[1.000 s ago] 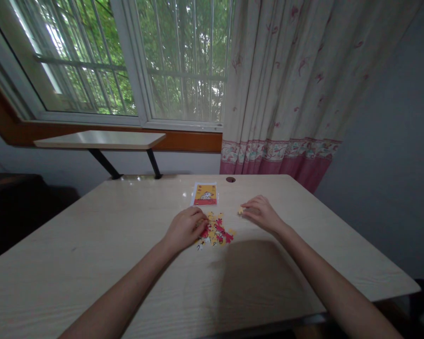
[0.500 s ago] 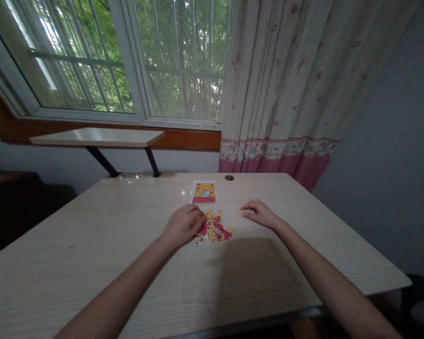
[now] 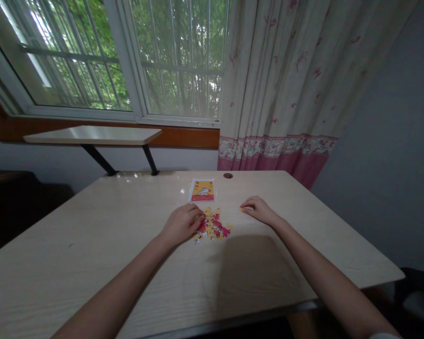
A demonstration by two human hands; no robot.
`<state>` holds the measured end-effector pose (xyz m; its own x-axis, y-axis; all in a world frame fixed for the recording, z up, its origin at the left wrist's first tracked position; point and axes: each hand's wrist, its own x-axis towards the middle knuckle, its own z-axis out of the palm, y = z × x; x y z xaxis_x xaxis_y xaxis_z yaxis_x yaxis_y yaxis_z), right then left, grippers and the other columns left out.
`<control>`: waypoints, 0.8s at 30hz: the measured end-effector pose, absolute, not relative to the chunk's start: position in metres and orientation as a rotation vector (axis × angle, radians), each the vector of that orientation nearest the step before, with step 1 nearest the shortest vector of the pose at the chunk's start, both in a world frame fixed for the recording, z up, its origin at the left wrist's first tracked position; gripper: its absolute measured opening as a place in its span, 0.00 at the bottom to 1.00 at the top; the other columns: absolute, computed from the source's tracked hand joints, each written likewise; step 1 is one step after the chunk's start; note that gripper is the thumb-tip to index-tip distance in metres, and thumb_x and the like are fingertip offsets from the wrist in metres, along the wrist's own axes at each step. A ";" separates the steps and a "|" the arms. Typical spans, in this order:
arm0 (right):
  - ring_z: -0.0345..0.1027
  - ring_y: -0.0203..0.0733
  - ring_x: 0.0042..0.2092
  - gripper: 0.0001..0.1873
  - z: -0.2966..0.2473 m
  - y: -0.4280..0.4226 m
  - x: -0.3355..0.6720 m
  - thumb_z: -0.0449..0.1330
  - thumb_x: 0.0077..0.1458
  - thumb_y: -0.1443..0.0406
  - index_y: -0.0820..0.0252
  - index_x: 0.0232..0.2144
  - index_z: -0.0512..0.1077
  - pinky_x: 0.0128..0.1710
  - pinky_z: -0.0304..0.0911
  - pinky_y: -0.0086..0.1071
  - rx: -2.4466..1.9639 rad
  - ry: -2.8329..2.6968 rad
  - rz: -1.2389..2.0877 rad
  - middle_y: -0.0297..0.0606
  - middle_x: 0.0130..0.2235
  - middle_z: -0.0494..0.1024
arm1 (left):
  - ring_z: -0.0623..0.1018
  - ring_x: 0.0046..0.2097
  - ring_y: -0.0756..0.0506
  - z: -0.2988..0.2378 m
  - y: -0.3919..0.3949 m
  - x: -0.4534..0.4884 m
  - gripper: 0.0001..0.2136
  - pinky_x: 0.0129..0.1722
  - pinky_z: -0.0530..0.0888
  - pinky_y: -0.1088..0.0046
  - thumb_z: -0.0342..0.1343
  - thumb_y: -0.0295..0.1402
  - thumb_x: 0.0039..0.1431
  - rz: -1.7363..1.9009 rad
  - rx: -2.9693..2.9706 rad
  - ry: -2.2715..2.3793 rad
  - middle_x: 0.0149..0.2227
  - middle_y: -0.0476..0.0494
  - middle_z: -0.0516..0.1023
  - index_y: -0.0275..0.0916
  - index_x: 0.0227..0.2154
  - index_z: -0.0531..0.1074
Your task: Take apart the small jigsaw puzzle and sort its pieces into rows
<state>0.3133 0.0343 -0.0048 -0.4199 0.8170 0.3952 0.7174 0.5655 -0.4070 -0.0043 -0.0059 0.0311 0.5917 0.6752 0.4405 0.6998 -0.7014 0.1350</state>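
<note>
Right hand (image 3: 257, 210), in the head view, has thumb and fingertips pinched together on what looks like a small yellow piece (image 3: 240, 208), off to the right of the puzzle pile (image 3: 217, 226) on the bench (image 3: 183, 287). Left hand (image 3: 183, 223) is curled at the pile's left edge, but I can't tell if it's got a piece under those fingers. Pile's a loose jumble of yellow, red and white bits, with the picture card (image 3: 202, 190) lying just past it. I'd call this step picking pieces out of the heap. Next move, imo, calls for a light fingertip grip and a careful let-go, since the bits are crammed together and easy to nudge.
</note>
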 end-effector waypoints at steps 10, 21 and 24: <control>0.66 0.41 0.41 0.13 0.016 0.003 0.279 0.57 0.54 0.57 0.56 0.38 0.76 0.44 0.57 0.35 -0.977 -2.452 0.186 0.40 0.35 0.76 | 0.74 0.35 0.47 0.029 -0.007 -0.002 0.11 0.35 0.70 0.71 0.45 0.33 0.60 -0.726 -2.772 -1.146 0.31 0.43 0.75 0.38 0.33 0.73; 0.63 0.40 0.43 0.13 0.019 -0.006 0.263 0.57 0.55 0.58 0.60 0.38 0.73 0.47 0.56 0.33 -0.978 -2.590 0.432 0.40 0.38 0.74 | 0.73 0.36 0.46 0.031 -0.009 0.003 0.12 0.36 0.68 0.71 0.44 0.34 0.61 -0.611 -2.824 -1.213 0.32 0.43 0.75 0.37 0.34 0.73; 0.61 0.41 0.45 0.12 0.017 -0.006 0.263 0.59 0.53 0.59 0.60 0.37 0.72 0.47 0.55 0.33 -1.027 -2.547 0.503 0.40 0.38 0.73 | 0.73 0.36 0.46 0.031 -0.010 0.004 0.12 0.36 0.68 0.71 0.45 0.33 0.61 -0.584 -2.837 -1.205 0.32 0.42 0.75 0.37 0.33 0.73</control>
<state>0.2625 -0.0064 0.0168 -0.6771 0.7124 0.1843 0.5887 0.6747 -0.4452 0.0037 -0.0101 0.0311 0.6357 0.6938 0.3384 0.6954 -0.7050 0.1390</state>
